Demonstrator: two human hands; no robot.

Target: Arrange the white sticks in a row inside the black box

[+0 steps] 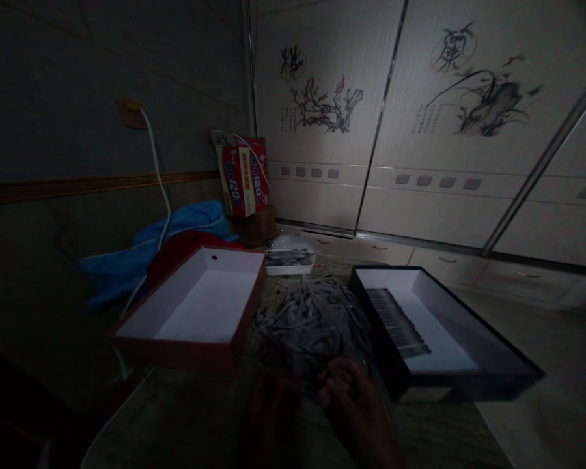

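A loose heap of thin grey sticks (308, 319) lies on the table between two open boxes. My right hand (352, 398) rests at the near edge of the heap with its fingers curled in among the sticks. My left hand (269, 410) is beside it, very dark, its fingers hard to make out. The red box (141, 339) on the left has a bare white inside. The black box (488, 374) on the right holds a neat row of sticks (395, 320) along its left side.
A small white tray (290, 260) with more sticks sits behind the heap. A red carton (243, 177) stands on a brown box by the wall, next to a blue cloth (156, 247) and a white cable (159, 182). Painted cupboard doors (420, 111) fill the back.
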